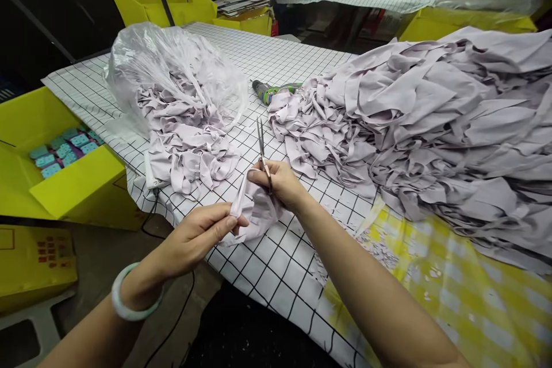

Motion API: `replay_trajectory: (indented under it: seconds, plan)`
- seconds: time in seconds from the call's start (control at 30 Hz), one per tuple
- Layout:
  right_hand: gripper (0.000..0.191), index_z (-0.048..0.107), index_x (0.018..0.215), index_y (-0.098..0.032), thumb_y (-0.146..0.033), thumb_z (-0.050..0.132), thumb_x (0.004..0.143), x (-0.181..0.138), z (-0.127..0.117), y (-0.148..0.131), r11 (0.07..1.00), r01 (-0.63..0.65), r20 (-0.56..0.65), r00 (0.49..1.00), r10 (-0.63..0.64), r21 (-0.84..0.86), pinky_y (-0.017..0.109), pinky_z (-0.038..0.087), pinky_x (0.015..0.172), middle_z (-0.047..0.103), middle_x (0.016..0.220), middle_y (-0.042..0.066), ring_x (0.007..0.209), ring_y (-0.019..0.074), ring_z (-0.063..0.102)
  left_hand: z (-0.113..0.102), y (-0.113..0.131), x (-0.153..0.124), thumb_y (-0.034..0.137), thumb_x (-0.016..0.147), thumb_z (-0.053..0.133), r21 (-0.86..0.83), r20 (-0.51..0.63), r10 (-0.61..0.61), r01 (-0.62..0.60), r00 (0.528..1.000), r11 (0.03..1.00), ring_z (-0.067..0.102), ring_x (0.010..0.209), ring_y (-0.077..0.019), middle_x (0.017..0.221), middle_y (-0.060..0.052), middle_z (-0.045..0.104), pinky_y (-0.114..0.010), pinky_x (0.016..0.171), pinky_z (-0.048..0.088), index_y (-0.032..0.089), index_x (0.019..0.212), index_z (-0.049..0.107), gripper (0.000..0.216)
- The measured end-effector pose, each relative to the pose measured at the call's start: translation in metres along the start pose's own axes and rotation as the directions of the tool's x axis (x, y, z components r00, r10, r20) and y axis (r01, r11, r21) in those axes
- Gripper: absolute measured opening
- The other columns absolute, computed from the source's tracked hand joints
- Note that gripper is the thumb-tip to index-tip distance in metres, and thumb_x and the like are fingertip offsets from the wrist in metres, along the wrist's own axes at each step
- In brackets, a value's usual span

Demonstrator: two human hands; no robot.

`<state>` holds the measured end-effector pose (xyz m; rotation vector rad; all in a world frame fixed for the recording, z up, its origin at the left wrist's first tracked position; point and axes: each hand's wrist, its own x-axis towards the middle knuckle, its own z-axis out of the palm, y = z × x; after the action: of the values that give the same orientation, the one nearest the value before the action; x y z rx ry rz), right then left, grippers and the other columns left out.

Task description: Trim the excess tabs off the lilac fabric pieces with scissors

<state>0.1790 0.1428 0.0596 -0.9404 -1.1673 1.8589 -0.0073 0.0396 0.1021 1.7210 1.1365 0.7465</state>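
Observation:
My left hand [215, 224] pinches one edge of a pale lilac fabric piece [254, 221] over the table's near edge. A pair of scissors [261, 146] sits in my right hand [276, 181], blades pointing away from me, while the thumb and a finger of that hand grip the fabric's upper end. The cloth is stretched between both hands, and its lower part hangs loosely. Just beyond my left hand lies a heap of lilac pieces [194, 155], which spills from a clear plastic bag [142, 57].
A large lilac fabric pile [431, 109] covers the table's right side. Behind it lies a green-and-grey tool [269, 92]. Small scraps [379, 250] litter a yellow checked sheet [457, 299]. An open yellow box [81, 184] with blue packets stands at left; a cable [183, 305] hangs below.

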Motion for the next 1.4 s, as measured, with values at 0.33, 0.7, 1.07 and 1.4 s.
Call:
replay_trajectory:
  seconds: [0.33,0.7,1.07,1.4]
  plan:
    - [0.054,0.057,0.076,-0.019,-0.061,0.086,0.059,-0.043,0.012,0.054,0.996,-0.064,-0.009,0.998,0.064,0.062,0.025,0.04,0.06,0.053,0.065,-0.005,0.059,0.0106,0.047,0.046,-0.012,0.04,0.034,0.101,0.051,-0.442,-0.332,0.044,-0.197,0.942,0.875,0.045,0.068,-0.0123,0.096,-0.007,0.051,-0.026,0.063,0.046,0.017,0.084,0.072,0.032]
    - [0.053,0.054,0.061,-0.02,-0.068,0.07,0.078,-0.114,-0.044,0.021,0.591,0.238,0.112,0.964,-0.242,-0.771,0.033,0.041,0.072,0.055,0.062,-0.001,0.064,0.0158,0.051,0.074,-0.022,0.038,0.036,0.097,0.056,-0.627,-0.019,-0.061,0.035,0.998,0.778,0.036,0.056,-0.0039,0.115,-0.007,0.045,-0.024,0.044,0.028,0.014,0.075,0.069,0.034]
    - [0.054,0.053,0.06,-0.021,-0.069,0.066,0.08,-0.105,-0.018,0.018,0.641,0.29,0.105,0.945,-0.31,-0.711,0.03,0.041,0.066,0.055,0.059,-0.001,0.06,0.0144,0.05,0.042,-0.007,0.031,0.029,0.092,0.058,-0.574,-0.242,-0.023,-0.125,0.97,0.809,0.044,0.073,-0.0154,0.091,-0.008,0.047,-0.022,0.046,0.033,0.017,0.07,0.069,0.028]
    - [0.055,0.045,0.056,-0.021,-0.064,0.07,0.079,-0.114,-0.016,0.019,0.603,0.266,0.117,0.954,-0.276,-0.752,0.031,0.039,0.069,0.052,0.052,-0.005,0.054,0.0116,0.047,0.06,-0.017,0.025,0.03,0.098,0.051,-0.431,-0.116,0.104,-0.145,0.988,0.891,0.044,0.116,-0.0289,0.085,-0.01,0.051,-0.036,0.082,0.05,0.021,0.073,0.065,0.03]
